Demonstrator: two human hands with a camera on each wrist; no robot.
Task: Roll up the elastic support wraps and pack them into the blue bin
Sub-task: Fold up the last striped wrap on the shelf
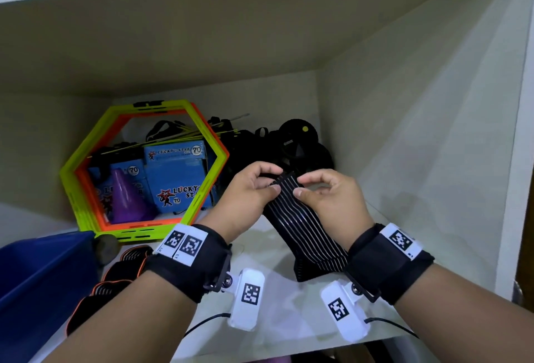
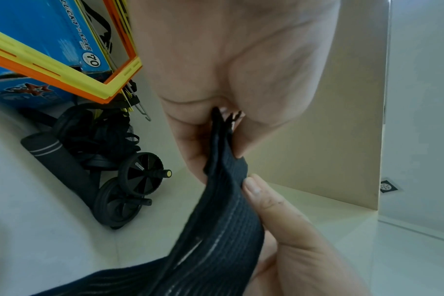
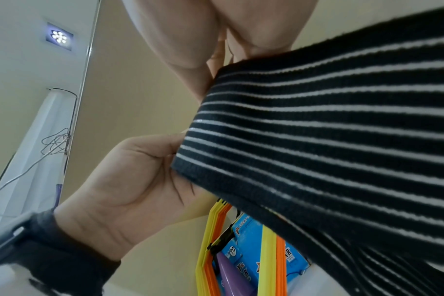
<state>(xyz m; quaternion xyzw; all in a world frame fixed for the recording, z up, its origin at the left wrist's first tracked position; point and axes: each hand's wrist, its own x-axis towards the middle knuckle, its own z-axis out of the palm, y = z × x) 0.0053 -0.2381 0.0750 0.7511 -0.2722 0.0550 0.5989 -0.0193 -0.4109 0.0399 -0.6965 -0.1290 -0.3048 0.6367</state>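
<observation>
**Striped wrap pinched at its top end by both hands above the shelf**

A black elastic wrap with white stripes (image 1: 300, 218) is held up over the white shelf (image 1: 277, 313), its upper end raised and its lower end trailing down onto the shelf surface. The upper end is pinched in the grip of the left hand (image 1: 248, 198), thumb and fingers curled onto the band's left edge. The same end is pinched on its right edge by the grip of the right hand (image 1: 332, 198), with thumb and forefinger closed on the fabric. In the left wrist view the band is seen folded or doubled where it passes between the fingers (image 2: 198, 152), and the other hand's thumb is laid against its edge.

To the left of the striped wrap, at the shelf's front corner, part of the blue bin (image 1: 37, 281) is seen. Between the bin and the striped wrap, black wraps with orange edging (image 1: 115, 281) are lying loose on the shelf, partly hidden under the left forearm.

Behind the striped wrap and to its left, a stack of yellow and orange hexagonal rings (image 1: 144, 172) is stood upright, with blue boxes (image 1: 176, 177) and a purple cone (image 1: 127, 198) seen through it. Directly behind the wrap, a black wheeled roller (image 1: 300, 143) and tangled black straps are kept against the back wall.
</observation>
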